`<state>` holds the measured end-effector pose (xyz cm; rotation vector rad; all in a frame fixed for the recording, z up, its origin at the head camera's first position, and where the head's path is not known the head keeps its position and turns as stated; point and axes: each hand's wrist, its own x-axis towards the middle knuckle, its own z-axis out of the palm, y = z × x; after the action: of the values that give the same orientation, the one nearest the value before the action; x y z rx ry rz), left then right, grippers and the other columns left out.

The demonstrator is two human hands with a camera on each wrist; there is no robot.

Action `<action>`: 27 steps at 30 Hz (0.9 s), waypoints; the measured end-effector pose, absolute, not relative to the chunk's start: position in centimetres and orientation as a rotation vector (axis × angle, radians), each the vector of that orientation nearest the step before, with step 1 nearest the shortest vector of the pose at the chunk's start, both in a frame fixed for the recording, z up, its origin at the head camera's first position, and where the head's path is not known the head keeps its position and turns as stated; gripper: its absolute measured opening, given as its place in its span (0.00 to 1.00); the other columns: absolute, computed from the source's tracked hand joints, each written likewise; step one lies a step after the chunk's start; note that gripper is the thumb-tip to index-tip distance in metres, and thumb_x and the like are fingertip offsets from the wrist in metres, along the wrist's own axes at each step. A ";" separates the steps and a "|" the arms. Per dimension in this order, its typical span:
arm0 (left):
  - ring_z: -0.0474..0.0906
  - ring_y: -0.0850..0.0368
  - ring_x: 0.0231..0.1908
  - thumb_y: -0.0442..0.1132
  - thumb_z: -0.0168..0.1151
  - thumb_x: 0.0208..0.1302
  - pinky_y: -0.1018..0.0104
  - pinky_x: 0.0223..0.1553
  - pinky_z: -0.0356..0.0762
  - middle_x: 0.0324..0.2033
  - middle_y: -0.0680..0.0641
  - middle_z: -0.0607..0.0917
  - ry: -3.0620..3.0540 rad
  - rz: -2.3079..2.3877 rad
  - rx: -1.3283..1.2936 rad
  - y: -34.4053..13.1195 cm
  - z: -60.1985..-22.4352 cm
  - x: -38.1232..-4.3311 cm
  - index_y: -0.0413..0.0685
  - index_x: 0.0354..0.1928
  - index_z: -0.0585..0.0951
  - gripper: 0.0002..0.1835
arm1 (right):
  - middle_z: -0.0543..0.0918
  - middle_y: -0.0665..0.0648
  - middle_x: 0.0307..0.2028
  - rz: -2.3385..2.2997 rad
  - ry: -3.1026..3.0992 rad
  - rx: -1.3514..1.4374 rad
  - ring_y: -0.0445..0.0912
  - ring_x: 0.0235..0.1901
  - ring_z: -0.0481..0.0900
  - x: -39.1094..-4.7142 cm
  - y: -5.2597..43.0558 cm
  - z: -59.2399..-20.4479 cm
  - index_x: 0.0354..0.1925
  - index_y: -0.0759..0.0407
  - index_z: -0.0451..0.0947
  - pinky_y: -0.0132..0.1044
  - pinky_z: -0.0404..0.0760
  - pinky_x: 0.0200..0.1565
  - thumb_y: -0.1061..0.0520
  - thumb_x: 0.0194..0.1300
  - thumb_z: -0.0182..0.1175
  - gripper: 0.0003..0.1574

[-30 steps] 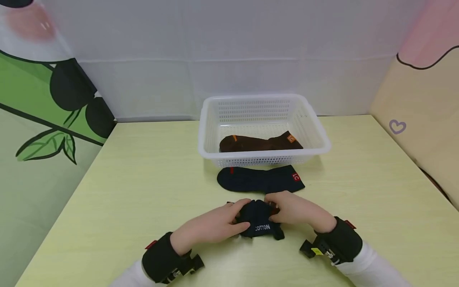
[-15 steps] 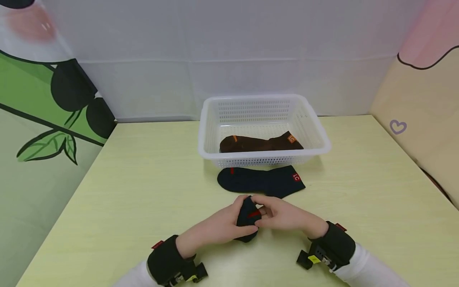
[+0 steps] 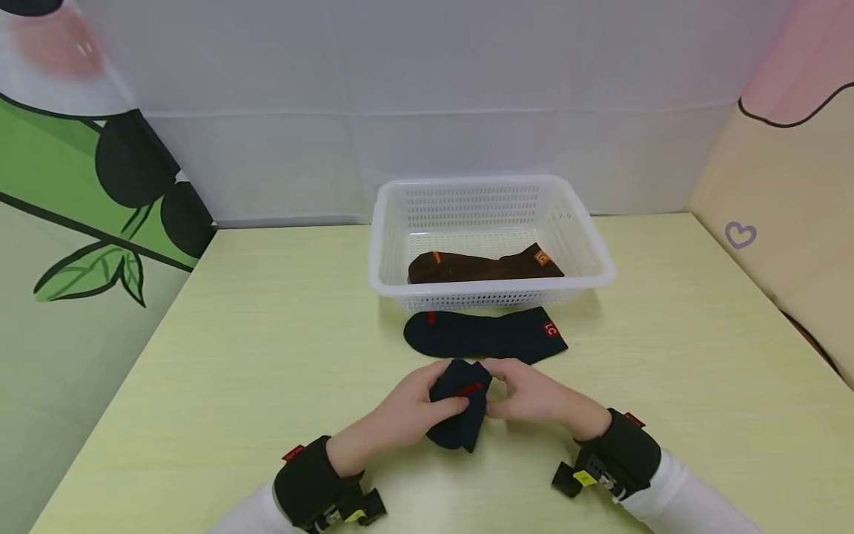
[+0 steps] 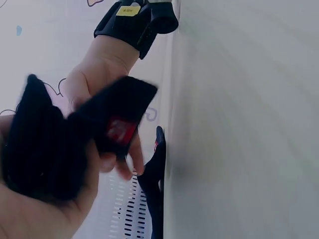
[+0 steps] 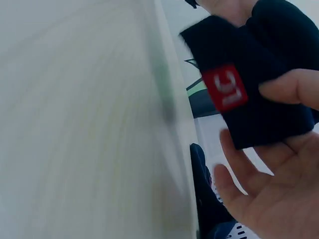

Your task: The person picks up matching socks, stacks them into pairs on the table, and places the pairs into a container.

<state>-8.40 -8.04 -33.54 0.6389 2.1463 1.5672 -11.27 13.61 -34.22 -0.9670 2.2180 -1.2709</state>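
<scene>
A dark navy sock (image 3: pixel 459 429), folded into a small bundle, is held up between both hands over the table. My left hand (image 3: pixel 403 415) grips the bundle from the left, with the thumb across its near face. From the right, my right hand (image 3: pixel 540 399) pinches the sock's cuff, the thumb lying on it beside the red label (image 5: pixel 225 88) in the right wrist view. That label (image 4: pixel 120 130) looks blurred in the left wrist view. Just beyond the hands, another navy sock (image 3: pixel 467 335) lies flat with its toe to the left.
Behind the flat sock stands a white perforated basket (image 3: pixel 494 289), with a brown sock (image 3: pixel 480 268) lying inside along its near wall. The pale wooden table (image 3: pixel 280 319) backs onto a white cloth wall (image 3: pixel 287 163), with patterned panels at both sides.
The sock has gone from spread out with its COTTON lettering showing to a compact folded bundle. Both hands have drawn closer together, and the bundle has turned slightly in the last half second.
</scene>
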 end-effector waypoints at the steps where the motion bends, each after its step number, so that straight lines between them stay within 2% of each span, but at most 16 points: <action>1: 0.78 0.56 0.45 0.35 0.57 0.65 0.67 0.48 0.75 0.47 0.44 0.82 2.134 1.602 0.629 -8.1 -33.4 -8.4 0.43 0.56 0.75 0.18 | 0.83 0.58 0.44 -1.302 2.141 -0.955 0.39 0.44 0.76 -11.4 13.7 -34.3 0.47 0.64 0.78 0.36 0.73 0.53 0.65 0.57 0.61 0.17; 4: 0.77 0.57 0.45 0.34 0.55 0.65 0.68 0.48 0.74 0.47 0.42 0.82 2.141 1.660 0.562 -8.2 -33.2 -8.5 0.42 0.56 0.74 0.17 | 0.84 0.62 0.40 -1.420 1.965 -0.888 0.36 0.38 0.78 -11.7 13.9 -34.4 0.47 0.71 0.77 0.32 0.75 0.47 0.65 0.59 0.59 0.17; 8: 0.76 0.54 0.49 0.37 0.50 0.69 0.66 0.52 0.71 0.51 0.42 0.80 2.124 1.669 0.432 -8.3 -33.2 -8.9 0.43 0.58 0.65 0.18 | 0.82 0.61 0.47 -1.493 1.955 -0.741 0.35 0.45 0.75 -11.8 14.2 -34.2 0.54 0.73 0.73 0.30 0.72 0.50 0.63 0.61 0.57 0.24; 11: 0.74 0.50 0.54 0.41 0.48 0.71 0.60 0.56 0.67 0.53 0.41 0.77 2.109 1.632 0.348 -8.1 -33.5 -9.1 0.44 0.61 0.57 0.21 | 0.75 0.67 0.57 -1.472 2.004 -0.680 0.46 0.59 0.70 -11.5 14.3 -33.8 0.59 0.76 0.67 0.42 0.68 0.60 0.60 0.61 0.58 0.31; 14: 0.69 0.47 0.59 0.44 0.47 0.73 0.54 0.61 0.62 0.55 0.39 0.74 2.099 1.627 0.281 -7.9 -33.8 -9.2 0.44 0.64 0.51 0.25 | 0.64 0.76 0.63 -1.451 2.008 -0.661 0.62 0.63 0.63 -11.2 14.2 -33.4 0.62 0.79 0.61 0.57 0.64 0.62 0.58 0.63 0.59 0.37; 16: 0.66 0.46 0.61 0.46 0.46 0.73 0.51 0.63 0.59 0.57 0.38 0.71 2.082 1.648 0.252 -7.8 -33.8 -9.2 0.43 0.65 0.50 0.27 | 0.59 0.77 0.65 -1.421 2.022 -0.657 0.65 0.64 0.61 -11.0 14.2 -33.2 0.64 0.81 0.57 0.59 0.63 0.61 0.56 0.65 0.59 0.40; 18: 0.63 0.45 0.63 0.50 0.46 0.73 0.49 0.65 0.57 0.60 0.38 0.68 2.070 1.653 0.232 -7.8 -33.8 -9.2 0.43 0.66 0.49 0.29 | 0.56 0.77 0.67 -1.380 2.039 -0.666 0.65 0.64 0.61 -10.9 14.1 -33.1 0.65 0.80 0.54 0.56 0.65 0.61 0.53 0.66 0.59 0.43; 20: 0.61 0.44 0.65 0.55 0.45 0.72 0.47 0.66 0.55 0.62 0.38 0.66 2.060 1.620 0.228 -8.0 -33.7 -9.1 0.44 0.68 0.49 0.33 | 0.55 0.77 0.67 -1.344 2.043 -0.701 0.65 0.65 0.59 -10.9 14.1 -33.0 0.66 0.79 0.53 0.46 0.68 0.61 0.51 0.67 0.58 0.44; 23: 0.61 0.44 0.65 0.63 0.51 0.65 0.46 0.65 0.57 0.65 0.37 0.63 2.069 1.480 0.275 -8.2 -33.5 -8.9 0.47 0.71 0.44 0.45 | 0.56 0.76 0.67 -1.336 1.999 -0.816 0.64 0.66 0.57 -10.9 14.1 -33.1 0.65 0.78 0.57 0.32 0.71 0.57 0.54 0.68 0.56 0.39; 24: 0.63 0.45 0.64 0.62 0.54 0.63 0.47 0.65 0.59 0.65 0.37 0.64 2.059 1.442 0.305 -8.3 -33.5 -8.8 0.47 0.72 0.41 0.48 | 0.57 0.76 0.67 -1.349 1.970 -0.865 0.60 0.68 0.56 -10.9 14.1 -33.2 0.64 0.77 0.60 0.29 0.71 0.56 0.56 0.68 0.56 0.35; 27: 0.71 0.49 0.57 0.53 0.62 0.59 0.52 0.60 0.66 0.61 0.38 0.69 2.046 1.366 0.384 -8.4 -33.3 -8.7 0.48 0.72 0.37 0.52 | 0.64 0.75 0.62 -1.408 1.888 -0.990 0.43 0.63 0.64 -11.0 14.1 -33.4 0.57 0.75 0.68 0.26 0.72 0.53 0.61 0.68 0.55 0.24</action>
<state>-8.68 -8.39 -33.28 0.3844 2.0458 1.3658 -11.04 14.15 -33.43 -0.9898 1.8885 -1.4080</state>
